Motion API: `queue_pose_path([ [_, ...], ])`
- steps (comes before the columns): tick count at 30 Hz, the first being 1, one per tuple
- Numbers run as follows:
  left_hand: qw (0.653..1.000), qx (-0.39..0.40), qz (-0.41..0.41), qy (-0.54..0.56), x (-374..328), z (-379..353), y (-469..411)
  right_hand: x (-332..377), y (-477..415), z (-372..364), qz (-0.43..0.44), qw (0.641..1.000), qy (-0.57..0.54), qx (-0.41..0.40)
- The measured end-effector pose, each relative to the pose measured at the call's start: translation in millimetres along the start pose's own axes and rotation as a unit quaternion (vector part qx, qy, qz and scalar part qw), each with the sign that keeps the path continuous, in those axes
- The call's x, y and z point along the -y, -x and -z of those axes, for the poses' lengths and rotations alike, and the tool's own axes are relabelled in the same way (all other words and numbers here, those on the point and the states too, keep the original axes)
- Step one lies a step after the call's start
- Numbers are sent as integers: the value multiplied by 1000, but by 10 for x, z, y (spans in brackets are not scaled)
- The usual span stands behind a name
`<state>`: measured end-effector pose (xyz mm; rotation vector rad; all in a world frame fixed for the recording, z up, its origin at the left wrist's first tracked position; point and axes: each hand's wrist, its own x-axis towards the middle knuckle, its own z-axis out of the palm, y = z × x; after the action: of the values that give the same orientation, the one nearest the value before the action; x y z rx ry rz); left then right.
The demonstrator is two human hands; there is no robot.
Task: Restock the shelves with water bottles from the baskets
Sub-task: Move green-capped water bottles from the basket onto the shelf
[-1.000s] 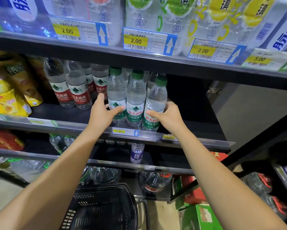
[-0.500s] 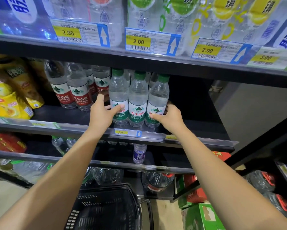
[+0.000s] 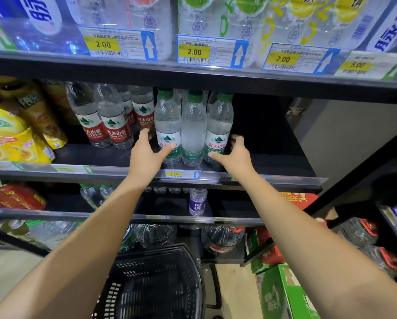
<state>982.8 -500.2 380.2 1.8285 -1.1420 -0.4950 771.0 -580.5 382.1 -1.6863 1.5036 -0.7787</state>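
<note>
Three green-capped water bottles [image 3: 193, 130] are stood upright side by side at the front of the middle shelf [image 3: 273, 160], right of the red-labelled bottles [image 3: 114, 127]. Leftmost bottle [image 3: 167, 116] is braced by the left hand [image 3: 144, 157], fingers straight, thumb laid across the label. Rightmost bottle [image 3: 219, 120] is clasped by the right hand [image 3: 236, 155], fingers curled round its side.

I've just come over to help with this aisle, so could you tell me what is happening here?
A person is restocking the middle shelf. Three green-capped water bottles stand upright in a row at its front. The left hand and right hand bracket the row from either side, thumbs against the outer bottles, apparently squaring them up. Whether the right hand actually grips is unclear. Red-labelled bottles stand to the left, and a black basket sits below.
</note>
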Motion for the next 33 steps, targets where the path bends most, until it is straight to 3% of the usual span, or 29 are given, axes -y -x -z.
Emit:
queue_pose_path([
  [3,999,-14,-11,-29,126,154,214,-89,310,-66,12,997,5,-72],
  [9,991,31,-52,-115,629,470,631,-331,1142,-295,16,989,48,-137],
  [17,954,101,-105,-262,1247,672,1144,-845,2128,-724,-74,978,161,-110],
  [27,869,247,-135,-406,1319,273,2159,-1554,3280,-606,-183,935,302,-35],
  [33,803,351,-195,-440,986,-330,3079,-2074,4263,-138,-285,914,284,-54],
])
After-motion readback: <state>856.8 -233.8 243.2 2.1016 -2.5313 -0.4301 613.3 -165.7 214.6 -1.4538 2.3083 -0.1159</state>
